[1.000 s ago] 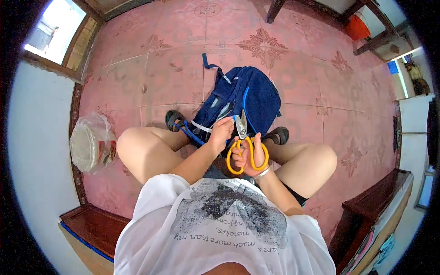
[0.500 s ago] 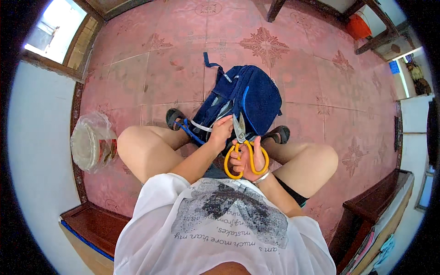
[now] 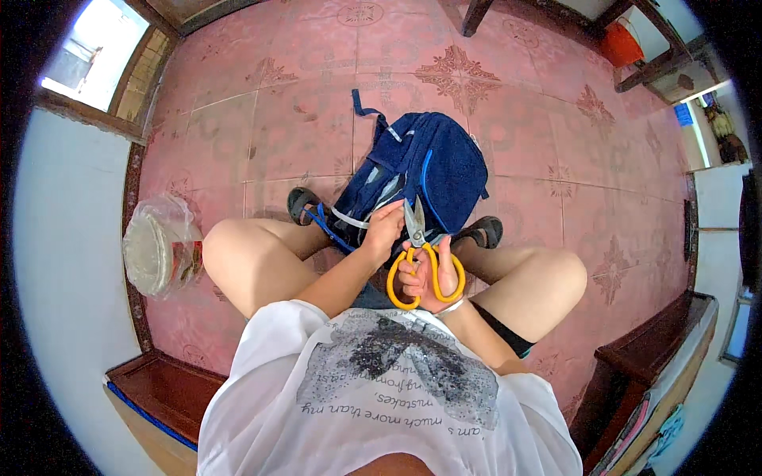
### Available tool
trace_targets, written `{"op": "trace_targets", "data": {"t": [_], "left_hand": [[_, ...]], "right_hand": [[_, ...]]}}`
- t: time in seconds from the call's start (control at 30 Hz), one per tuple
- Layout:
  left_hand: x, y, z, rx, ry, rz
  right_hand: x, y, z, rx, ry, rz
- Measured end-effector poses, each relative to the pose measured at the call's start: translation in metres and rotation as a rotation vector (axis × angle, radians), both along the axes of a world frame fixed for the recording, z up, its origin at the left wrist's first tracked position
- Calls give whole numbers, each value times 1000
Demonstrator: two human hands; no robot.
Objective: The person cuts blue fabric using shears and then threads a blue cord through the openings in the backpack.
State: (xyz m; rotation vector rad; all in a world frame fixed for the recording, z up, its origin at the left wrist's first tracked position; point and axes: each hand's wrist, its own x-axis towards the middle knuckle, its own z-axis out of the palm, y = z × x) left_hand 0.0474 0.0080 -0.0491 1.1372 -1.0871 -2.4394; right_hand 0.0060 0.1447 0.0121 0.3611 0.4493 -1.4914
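Observation:
A dark blue backpack (image 3: 452, 170) lies on the floor between my feet, with a bright blue zip line curving down its front. My right hand (image 3: 432, 284) grips a pair of scissors (image 3: 415, 232) with yellow loop handles, fingers through the loops. The blades stand slightly apart and point away from me at the backpack's near edge. Beside the blade tips, my left hand (image 3: 384, 230) is closed in a pinch at the backpack's near side. What lies between its fingertips is too small to make out. A pale strap (image 3: 349, 219) runs along the bag next to this hand.
Pink patterned tiles (image 3: 309, 119) cover the floor. Left of my knee stands a round pale container (image 3: 155, 250) wrapped in clear plastic. Dark wooden furniture (image 3: 651, 349) is at the near right, a brown wooden piece (image 3: 171, 389) at the near left. An orange bucket (image 3: 621, 46) sits far right.

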Motion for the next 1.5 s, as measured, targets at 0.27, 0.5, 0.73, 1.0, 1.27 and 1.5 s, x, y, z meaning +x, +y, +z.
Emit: {"op": "trace_targets", "data": {"t": [0.27, 0.5, 0.73, 1.0, 1.27, 1.5], "left_hand": [[-4, 7, -3, 140, 45, 101], [-6, 5, 5, 120, 26, 45], [-4, 11, 17, 79, 18, -48], [-6, -11, 7, 226, 17, 96], [0, -12, -2, 234, 71, 21], [-1, -3, -5, 175, 20, 84]], "right_hand": [[12, -6, 5, 40, -3, -74], [16, -18, 20, 187, 129, -141], [-1, -19, 1, 134, 234, -158], [0, 1, -4, 29, 22, 64], [2, 3, -9, -39, -67, 9], [4, 1, -6, -30, -82, -29]]}}
